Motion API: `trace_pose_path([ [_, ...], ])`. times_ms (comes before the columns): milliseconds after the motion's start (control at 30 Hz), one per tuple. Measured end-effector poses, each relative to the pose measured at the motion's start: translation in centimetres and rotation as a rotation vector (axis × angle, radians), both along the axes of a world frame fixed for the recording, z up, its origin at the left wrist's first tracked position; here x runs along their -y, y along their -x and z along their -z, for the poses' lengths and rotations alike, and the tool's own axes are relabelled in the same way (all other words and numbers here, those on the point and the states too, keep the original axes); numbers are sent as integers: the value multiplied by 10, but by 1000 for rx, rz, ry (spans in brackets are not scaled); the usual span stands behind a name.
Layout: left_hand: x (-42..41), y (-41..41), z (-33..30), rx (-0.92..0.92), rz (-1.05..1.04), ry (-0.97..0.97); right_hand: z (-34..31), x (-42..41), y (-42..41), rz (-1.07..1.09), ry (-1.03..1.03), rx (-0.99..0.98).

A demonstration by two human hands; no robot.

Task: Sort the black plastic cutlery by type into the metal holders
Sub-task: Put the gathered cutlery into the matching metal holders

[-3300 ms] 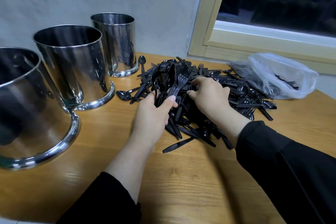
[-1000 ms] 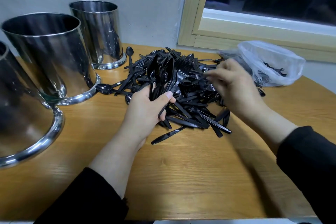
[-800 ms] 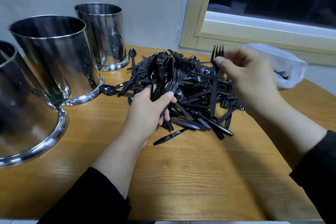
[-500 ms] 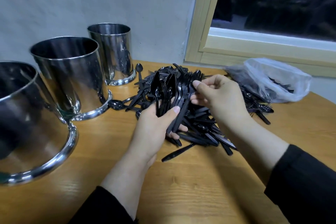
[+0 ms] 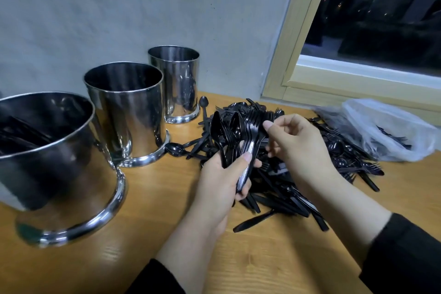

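The left hand (image 5: 220,182) grips a fanned bunch of forks and spoons (image 5: 235,133) above the cutlery pile (image 5: 286,188) on the table (image 5: 155,198). The right hand (image 5: 298,148) pinches a fork head in that bunch. 3 holders (image 5: 130,107) stand left of the pile.

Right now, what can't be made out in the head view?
- Far and middle shiny steel holders: the steep angle hides their bottoms.
- Clear plastic bag: contents blurred, right side cut off by the frame edge.
- Bunch of black plastic cutlery in left hand: count unreadable, pieces overlap.
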State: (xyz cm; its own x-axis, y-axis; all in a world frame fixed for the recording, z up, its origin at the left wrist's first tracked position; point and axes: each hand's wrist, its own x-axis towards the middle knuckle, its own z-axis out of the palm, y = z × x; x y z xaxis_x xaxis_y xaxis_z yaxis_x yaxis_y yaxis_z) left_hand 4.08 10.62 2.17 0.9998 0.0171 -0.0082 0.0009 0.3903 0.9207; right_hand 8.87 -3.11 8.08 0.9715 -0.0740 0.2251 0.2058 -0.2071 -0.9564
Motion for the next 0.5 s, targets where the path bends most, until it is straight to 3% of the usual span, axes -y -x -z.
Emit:
trace_pose_path([
  [233,-2,14,-10,40,149,-39,-17,1,7,-302,134,-116],
  [500,-10,35,-48,12,30,-69,-49,-6,25,-249,216,-12],
])
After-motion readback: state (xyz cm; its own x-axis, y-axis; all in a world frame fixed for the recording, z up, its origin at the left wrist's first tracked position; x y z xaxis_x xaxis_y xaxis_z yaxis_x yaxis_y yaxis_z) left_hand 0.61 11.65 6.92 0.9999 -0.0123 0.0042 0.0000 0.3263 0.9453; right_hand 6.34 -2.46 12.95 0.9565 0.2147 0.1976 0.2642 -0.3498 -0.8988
